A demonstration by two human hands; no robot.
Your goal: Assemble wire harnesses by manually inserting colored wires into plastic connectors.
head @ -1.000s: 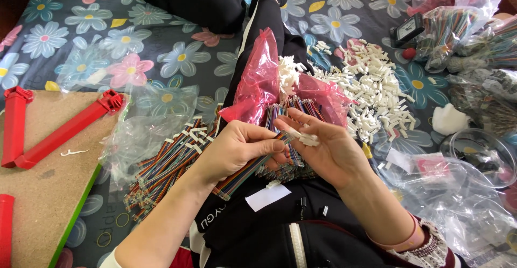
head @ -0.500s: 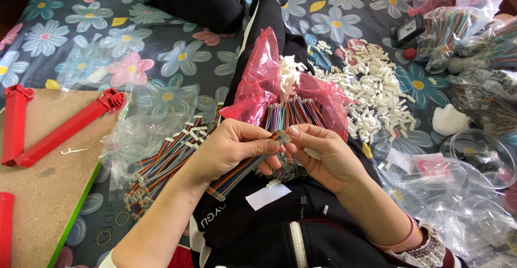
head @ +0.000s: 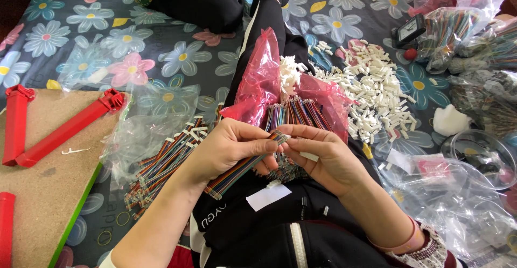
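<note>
1. A pink bag (head: pixel 258 79) of white connectors (head: pixel 377 93) lies at 12 o'clock of the hands; finished cables (head: pixel 161 163) lie at 9
2. The rainbow ribbon cable (head: pixel 239 167) runs over the lap, its end between both hands
3. The left hand (head: pixel 229 149) pinches the cable end; the right hand (head: pixel 323 157) grips a white connector piece (head: pixel 309 156), thumbs meeting, palms turned inward
</note>
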